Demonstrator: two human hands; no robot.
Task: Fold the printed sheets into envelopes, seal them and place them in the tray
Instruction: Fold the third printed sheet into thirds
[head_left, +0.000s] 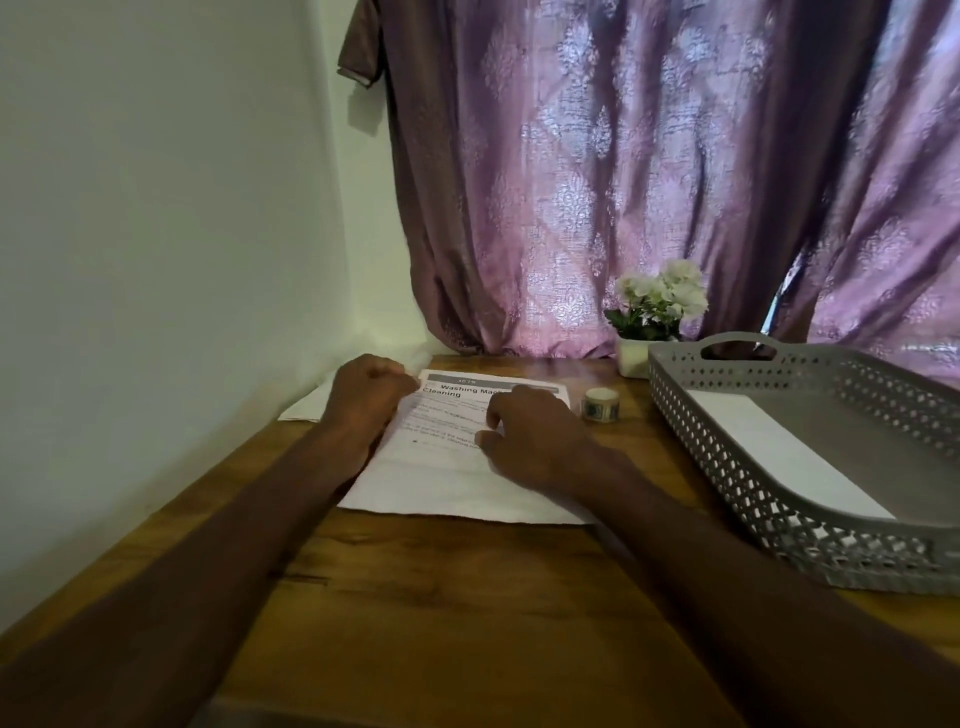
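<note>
left hand (363, 397): fingers curled at the flat white printed paper sheet's (447, 467) far-left corner, hold unclear | right hand (524, 436): loosely curled fingers resting on it

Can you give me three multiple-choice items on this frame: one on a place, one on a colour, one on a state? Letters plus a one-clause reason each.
1. Where is the roll of tape?
A. Inside the tray
B. On the table between the printed sheet and the tray
C. In the left hand

2. What colour is the tray?
A. Grey
B. Red
C. Blue

3. What state is the printed sheet under the hands in?
A. Sealed as an envelope
B. Lying open and flat on the table
C. Crumpled into a ball

Key:
1 B: the roll stands on the wooden table, right of the sheet and left of the tray.
2 A: its perforated wall and handle are grey.
3 B: the sheet lies flat, print up, with the left hand at its far left corner and the right hand resting on it.
</note>
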